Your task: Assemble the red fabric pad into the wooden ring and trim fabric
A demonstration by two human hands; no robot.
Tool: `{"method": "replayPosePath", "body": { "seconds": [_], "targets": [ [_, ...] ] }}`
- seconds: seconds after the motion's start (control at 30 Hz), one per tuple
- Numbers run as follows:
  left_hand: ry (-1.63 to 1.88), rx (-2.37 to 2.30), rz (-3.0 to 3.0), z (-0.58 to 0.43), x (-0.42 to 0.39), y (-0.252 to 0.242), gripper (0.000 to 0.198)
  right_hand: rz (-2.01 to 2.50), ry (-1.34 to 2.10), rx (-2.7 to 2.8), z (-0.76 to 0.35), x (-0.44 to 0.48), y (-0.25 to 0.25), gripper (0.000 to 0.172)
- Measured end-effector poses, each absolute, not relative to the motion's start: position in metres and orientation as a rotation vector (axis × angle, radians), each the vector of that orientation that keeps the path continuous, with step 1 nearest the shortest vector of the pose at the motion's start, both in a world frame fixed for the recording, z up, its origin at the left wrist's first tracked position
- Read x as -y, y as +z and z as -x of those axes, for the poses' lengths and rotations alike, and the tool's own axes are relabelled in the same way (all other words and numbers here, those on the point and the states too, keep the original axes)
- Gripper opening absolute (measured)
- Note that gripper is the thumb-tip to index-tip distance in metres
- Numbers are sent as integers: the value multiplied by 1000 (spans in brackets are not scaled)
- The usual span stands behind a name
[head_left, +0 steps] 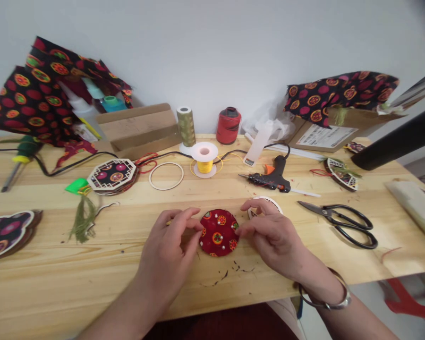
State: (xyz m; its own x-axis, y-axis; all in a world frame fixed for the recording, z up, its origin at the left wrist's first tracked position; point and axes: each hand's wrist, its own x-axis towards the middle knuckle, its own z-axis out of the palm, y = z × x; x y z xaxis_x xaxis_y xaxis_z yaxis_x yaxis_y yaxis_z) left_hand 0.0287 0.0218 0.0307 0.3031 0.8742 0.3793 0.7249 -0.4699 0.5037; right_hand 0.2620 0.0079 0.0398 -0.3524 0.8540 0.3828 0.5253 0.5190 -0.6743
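Far left: patterned cloth heaped against the wall, with a green tassel and an octagonal fretwork stack on the wooden table. A bare wooden ring lay right of the stack. Olive spool, yellow spool and red spool stood behind it.

Front centre: left hand half curled, with thumb and fingertips on the left edge of the red cloth disc. The disc lay flat on the table between both hands, with white pinheads showing on it. Right hand pinched the disc's right edge, with a bracelet on that wrist.

A black glue gun lay behind the right hand and black scissors lay closed to its right. The cardboard box at back right had a white label, but the print was too small to read.
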Motion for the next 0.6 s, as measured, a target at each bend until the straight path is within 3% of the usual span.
{"method": "replayPosePath", "body": {
  "seconds": [0.6],
  "targets": [
    [1023, -1419, -2289, -32, -19, 36, 37, 1145, 632, 2123, -258, -8, 48, 36]
  ]
}}
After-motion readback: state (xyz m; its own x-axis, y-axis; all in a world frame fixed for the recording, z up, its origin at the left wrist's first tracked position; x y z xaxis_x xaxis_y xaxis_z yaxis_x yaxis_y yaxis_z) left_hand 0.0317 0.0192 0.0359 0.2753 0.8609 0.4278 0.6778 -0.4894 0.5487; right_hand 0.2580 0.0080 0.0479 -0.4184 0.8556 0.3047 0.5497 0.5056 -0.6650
